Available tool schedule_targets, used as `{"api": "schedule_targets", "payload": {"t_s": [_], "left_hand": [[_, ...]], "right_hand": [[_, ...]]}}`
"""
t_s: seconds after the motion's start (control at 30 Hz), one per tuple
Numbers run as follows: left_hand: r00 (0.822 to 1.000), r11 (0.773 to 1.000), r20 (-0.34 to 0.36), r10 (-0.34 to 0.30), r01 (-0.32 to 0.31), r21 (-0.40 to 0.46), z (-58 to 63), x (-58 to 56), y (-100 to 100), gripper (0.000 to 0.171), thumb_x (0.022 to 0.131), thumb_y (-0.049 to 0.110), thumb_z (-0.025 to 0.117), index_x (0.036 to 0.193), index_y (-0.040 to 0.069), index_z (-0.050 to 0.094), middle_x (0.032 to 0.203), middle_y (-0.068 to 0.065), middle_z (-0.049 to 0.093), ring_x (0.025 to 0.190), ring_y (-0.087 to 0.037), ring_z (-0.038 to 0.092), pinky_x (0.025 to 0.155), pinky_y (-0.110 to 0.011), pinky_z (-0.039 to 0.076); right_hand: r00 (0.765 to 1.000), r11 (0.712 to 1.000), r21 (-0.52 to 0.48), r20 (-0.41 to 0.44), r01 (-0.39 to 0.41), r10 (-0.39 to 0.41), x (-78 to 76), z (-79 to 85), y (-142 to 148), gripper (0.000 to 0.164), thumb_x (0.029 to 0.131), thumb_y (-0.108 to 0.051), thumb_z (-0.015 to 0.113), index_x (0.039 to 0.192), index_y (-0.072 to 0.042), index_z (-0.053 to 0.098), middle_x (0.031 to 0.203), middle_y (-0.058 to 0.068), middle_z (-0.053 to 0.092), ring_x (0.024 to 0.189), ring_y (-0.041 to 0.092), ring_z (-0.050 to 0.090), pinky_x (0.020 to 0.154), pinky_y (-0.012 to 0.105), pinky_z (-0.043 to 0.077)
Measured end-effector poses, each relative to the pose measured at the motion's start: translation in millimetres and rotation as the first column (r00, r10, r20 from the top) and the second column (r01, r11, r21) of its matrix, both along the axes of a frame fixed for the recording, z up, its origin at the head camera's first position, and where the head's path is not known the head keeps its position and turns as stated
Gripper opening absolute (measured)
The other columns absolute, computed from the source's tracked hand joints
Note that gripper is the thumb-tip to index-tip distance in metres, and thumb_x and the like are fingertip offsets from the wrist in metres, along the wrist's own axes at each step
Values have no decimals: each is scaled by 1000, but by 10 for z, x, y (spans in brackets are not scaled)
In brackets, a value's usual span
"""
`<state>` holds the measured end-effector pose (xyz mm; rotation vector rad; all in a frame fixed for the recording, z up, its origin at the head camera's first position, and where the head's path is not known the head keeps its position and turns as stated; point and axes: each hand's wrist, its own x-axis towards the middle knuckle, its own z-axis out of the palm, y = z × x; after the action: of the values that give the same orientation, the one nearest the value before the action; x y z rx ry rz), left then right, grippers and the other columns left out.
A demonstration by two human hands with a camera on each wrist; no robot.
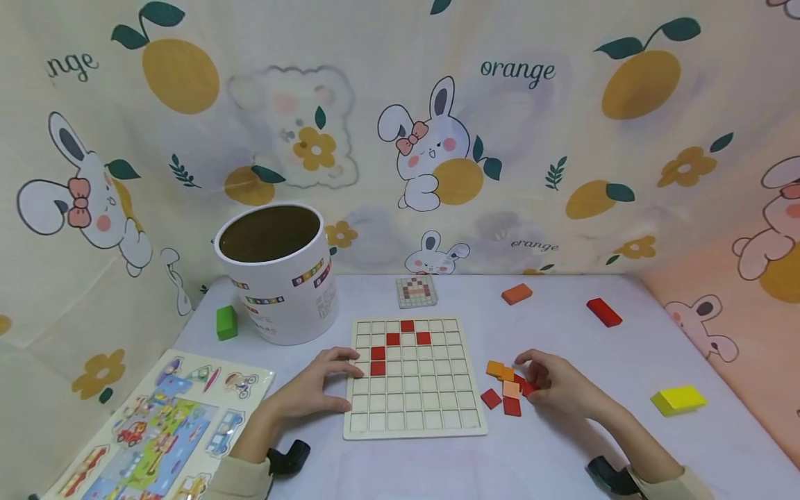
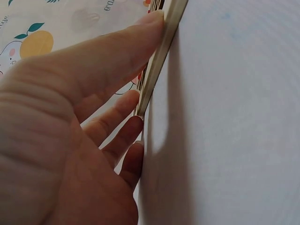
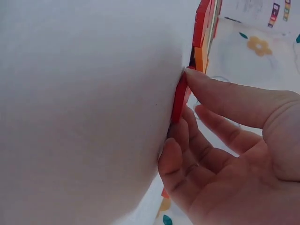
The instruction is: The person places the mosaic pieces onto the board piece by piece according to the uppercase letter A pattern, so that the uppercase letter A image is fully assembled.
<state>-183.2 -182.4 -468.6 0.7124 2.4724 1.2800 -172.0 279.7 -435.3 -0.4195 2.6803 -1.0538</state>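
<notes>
A cream grid board (image 1: 412, 403) lies flat on the table, with several red square tiles (image 1: 407, 326) set in cells of its upper left part. My left hand (image 1: 319, 382) is at the board's left edge, fingers spread and fairly straight; in the left wrist view the thumb (image 2: 140, 35) touches the rim. Right of the board is a small pile of red, orange and peach tiles (image 1: 510, 389). At the pile's right side, my right hand (image 1: 559, 385) pinches a red tile (image 3: 180, 96) between thumb and fingers, close to the table.
A large white bucket (image 1: 296, 305) stands behind the board, beside a green block (image 1: 227, 323). A small pattern card (image 1: 416, 292) lies beyond the board. Orange (image 1: 517, 294), red (image 1: 603, 312) and yellow (image 1: 678, 401) blocks lie at the right. A picture puzzle board (image 1: 169, 430) is at the left.
</notes>
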Motion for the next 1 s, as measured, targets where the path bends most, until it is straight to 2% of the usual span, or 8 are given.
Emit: {"api": "schedule_targets", "payload": {"t_s": [0.2,0.4,0.5,0.67,0.87,1.0], "left_hand": [[1000,1000,-4,1,-1,1,1,3,10,46,75,26,85,118,20,71,148,-3,43,144,-34,26,114,-67,17],[1000,1000,-4,-5,5,-4,2,2,24,45,75,27,85,118,21,71,148,-4,43,144,-34,26,114,-68,17],[1000,1000,-8,-10,10,-5,0,4,21,44,76,27,84,118,21,71,148,-5,43,143,-36,26,113,-68,18],[1000,1000,-21,-14,14,5,-4,4,6,44,76,26,84,118,20,71,148,-7,44,143,-38,27,112,-70,17],[1000,1000,-23,-9,9,4,-14,-2,3,44,76,28,84,118,21,71,148,-5,44,143,-36,27,113,-68,18],[999,1000,-26,-19,20,10,-12,1,-5,44,77,27,84,118,21,70,148,-6,44,143,-37,27,112,-70,18]], "right_hand": [[1000,1000,21,2,9,-9,29,25,-2,45,77,6,78,116,-3,59,85,4,55,79,21,52,65,24,54],[998,998,34,-47,-50,51,-8,128,3,30,78,8,76,102,-4,63,85,2,58,77,20,52,63,23,52],[993,996,15,-77,-90,91,-83,188,-116,21,80,5,75,95,-6,65,84,0,60,77,19,53,63,23,51],[975,975,-57,-79,-214,209,-255,231,-603,14,84,-1,76,95,-5,68,84,-1,61,76,18,55,62,23,50],[918,906,-148,-90,-395,386,-425,187,-1338,17,88,4,69,104,-2,72,94,2,68,79,13,58,72,24,53],[884,869,-166,-94,-467,458,-474,164,-1734,19,88,7,66,104,-1,74,94,2,69,80,13,58,74,24,54]]}}
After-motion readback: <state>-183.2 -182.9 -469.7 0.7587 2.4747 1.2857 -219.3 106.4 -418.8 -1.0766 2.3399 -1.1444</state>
